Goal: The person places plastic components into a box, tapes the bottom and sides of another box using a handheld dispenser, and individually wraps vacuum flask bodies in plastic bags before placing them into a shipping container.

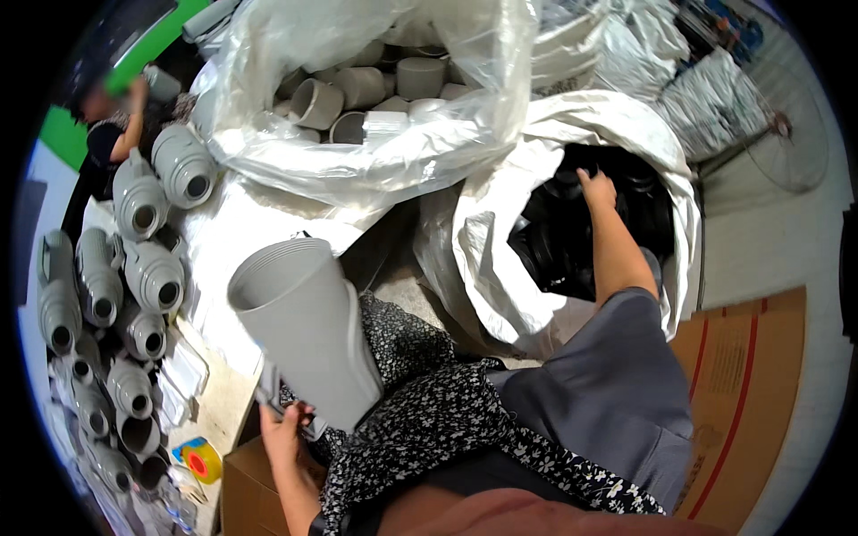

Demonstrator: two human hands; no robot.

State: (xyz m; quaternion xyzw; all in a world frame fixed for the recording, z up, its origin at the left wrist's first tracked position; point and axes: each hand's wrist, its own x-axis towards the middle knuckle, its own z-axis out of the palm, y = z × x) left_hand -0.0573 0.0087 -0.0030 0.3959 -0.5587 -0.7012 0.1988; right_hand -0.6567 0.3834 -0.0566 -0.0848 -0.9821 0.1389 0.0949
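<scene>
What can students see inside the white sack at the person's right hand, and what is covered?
Black parts show inside the white sack, with the right hand at them. The right forearm blocks some of the view; anything deeper is covered by the upper parts.

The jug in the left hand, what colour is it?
The jug in the left hand is grey; it shows best in the head view.
</scene>
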